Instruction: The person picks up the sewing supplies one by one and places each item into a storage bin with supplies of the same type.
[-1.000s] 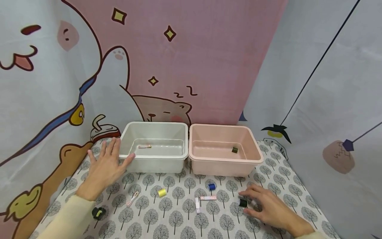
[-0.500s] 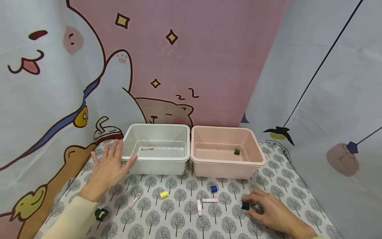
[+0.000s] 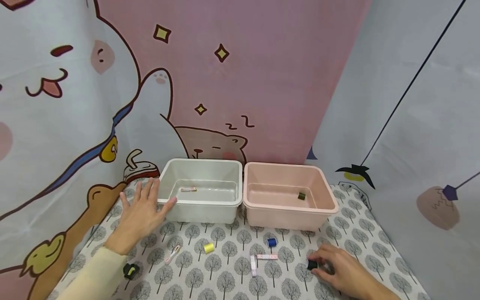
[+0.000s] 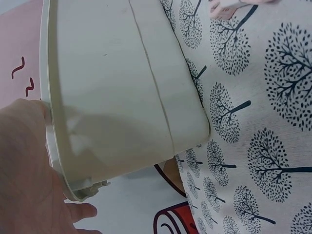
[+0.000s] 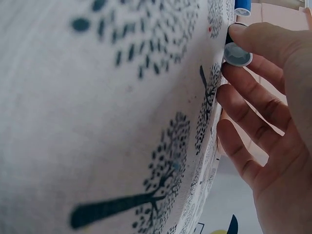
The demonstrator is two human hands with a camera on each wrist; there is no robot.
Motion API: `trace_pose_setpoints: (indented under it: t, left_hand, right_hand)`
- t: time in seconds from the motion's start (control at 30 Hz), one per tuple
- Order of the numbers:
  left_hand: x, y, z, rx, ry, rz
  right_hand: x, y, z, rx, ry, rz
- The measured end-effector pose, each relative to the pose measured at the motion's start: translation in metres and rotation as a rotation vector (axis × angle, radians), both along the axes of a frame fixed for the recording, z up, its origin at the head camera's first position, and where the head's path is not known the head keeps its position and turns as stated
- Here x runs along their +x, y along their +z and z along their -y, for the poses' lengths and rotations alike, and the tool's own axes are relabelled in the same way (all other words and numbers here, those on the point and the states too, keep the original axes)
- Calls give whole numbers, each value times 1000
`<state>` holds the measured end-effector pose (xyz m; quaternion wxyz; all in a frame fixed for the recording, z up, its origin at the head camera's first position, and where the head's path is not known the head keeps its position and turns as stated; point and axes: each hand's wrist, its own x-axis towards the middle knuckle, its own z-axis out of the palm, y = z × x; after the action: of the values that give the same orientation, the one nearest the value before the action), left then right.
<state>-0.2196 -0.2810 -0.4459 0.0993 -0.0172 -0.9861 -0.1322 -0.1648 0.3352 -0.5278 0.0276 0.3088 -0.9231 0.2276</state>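
My right hand (image 3: 341, 268) is low over the cloth on the right, pinching a black thread spool (image 3: 312, 264) between thumb and index finger. In the right wrist view the spool (image 5: 238, 53) shows its pale round end, and the other fingers are loosely bent beside it. My left hand (image 3: 138, 218) rests at the left rim of a white bin (image 3: 204, 212), fingers spread. The left wrist view shows that hand (image 4: 29, 165) against the bin's rim. A dark green spool (image 3: 301, 196) lies inside the pink bin (image 3: 288, 218); a small pinkish strip (image 3: 188, 189) lies in the white one.
On the tree-print cloth (image 3: 225, 283) lie a blue spool (image 3: 271, 242), a yellow spool (image 3: 208, 248), a bent pink-and-white measuring tape (image 3: 267, 257), a pale pink looped item (image 3: 172, 254) and a black item with yellow-green (image 3: 131, 271). A cartoon curtain (image 3: 285, 83) hangs behind the bins.
My right thumb and fingers have closed in on the black spool and now pinch it. The left hand keeps its place at the white bin. The head view has shifted slightly.
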Motion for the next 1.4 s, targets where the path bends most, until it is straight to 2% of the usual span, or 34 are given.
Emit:
trace_pose_setpoints:
  t: [0.2,0.57,0.83,1.07,1.23,1.4]
  left_hand:
    - [1,-1,0,-9,0,-2]
    - [5,-2,-2,0,-2,9]
    - [1,4,-2,-3,-8,1]
    - [0,5,-2,-5,-6,19]
    - [-4,3,-3,-5,-9,19]
    - [-1,2,-1,8,-8,13]
  right_hand:
    - [-1,-3,0,-24,19,-46]
    - [3,-5,0,-19,7,-55]
    - [-1,4,4,-29,5,-36]
    - [0,12,8,-5,-25,-18]
    - [0,14,8,-8,-19,-81]
    - [0,17,12,-4,-22,-121]
